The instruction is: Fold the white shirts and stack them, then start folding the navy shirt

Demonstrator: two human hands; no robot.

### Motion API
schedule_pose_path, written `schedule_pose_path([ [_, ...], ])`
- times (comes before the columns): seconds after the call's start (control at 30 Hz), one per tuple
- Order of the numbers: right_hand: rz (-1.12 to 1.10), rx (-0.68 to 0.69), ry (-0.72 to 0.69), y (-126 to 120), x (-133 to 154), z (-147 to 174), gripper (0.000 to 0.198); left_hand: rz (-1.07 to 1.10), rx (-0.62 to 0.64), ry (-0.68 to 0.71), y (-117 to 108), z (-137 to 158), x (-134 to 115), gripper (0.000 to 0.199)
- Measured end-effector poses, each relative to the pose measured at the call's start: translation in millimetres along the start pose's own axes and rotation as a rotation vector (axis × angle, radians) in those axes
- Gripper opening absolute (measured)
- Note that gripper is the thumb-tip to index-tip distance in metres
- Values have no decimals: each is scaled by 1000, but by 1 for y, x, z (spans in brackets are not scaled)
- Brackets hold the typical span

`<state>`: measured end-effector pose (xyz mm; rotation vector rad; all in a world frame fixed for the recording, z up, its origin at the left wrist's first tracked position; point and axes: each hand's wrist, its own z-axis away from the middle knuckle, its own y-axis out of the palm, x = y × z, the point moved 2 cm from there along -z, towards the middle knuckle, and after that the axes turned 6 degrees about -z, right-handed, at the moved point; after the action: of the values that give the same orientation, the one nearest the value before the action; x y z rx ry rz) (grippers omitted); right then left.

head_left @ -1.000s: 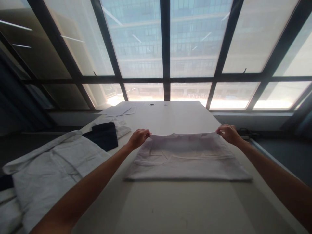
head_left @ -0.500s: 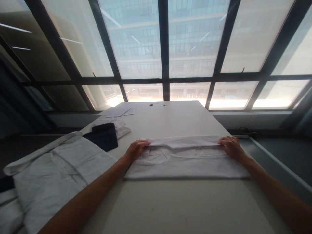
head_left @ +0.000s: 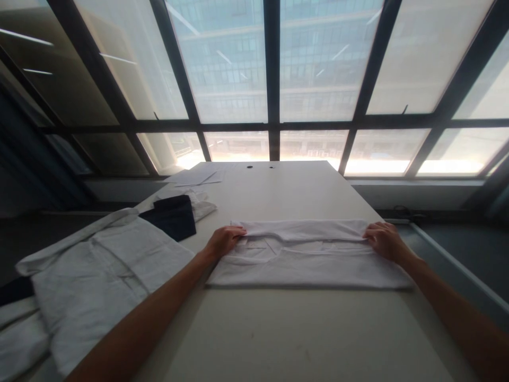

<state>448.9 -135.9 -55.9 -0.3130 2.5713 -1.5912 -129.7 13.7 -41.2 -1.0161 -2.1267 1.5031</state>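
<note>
On the table, hands hold the cloth (edge raised earlier) folded over.

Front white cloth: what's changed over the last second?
The left hand and right hand have come nearer, folding the far edge of the front white cloth over; neither has let go. The dark cloth and papers at left stayed put.

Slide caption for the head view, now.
Left hand and right hand hold opposite sides of a folded white cloth on a white table, windows beyond.
</note>
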Motion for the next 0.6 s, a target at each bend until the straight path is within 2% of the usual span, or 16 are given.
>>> schedule_pose_path([
  [0.13, -37, -19, 57, -11, 27, -21, 35, 35, -1, 69, 1, -2, 0, 28],
  [0.27, -164, -23, 115, -6, 91, -65, 46, 62, -5, 82, 4, -2, 3, 26],
  [0.37, -216, 144, 99, 17, 140, -93, 57, 79, 3, 65, 5, -1, 6, 23],
  [0.43, -242, 282, 117, 34, 160, -101, 64, 85, 8, 52, 5, 0, 5, 22],
  [0.5, -253, 383, 144, 47, 167, -100, 68, 85, 15, 41, 5, 0, 4, 22],
  [0.6, -247, 440, 169, 54, 160, -93, 72, 86, 29, 36, 4, 0, 3, 22],
])
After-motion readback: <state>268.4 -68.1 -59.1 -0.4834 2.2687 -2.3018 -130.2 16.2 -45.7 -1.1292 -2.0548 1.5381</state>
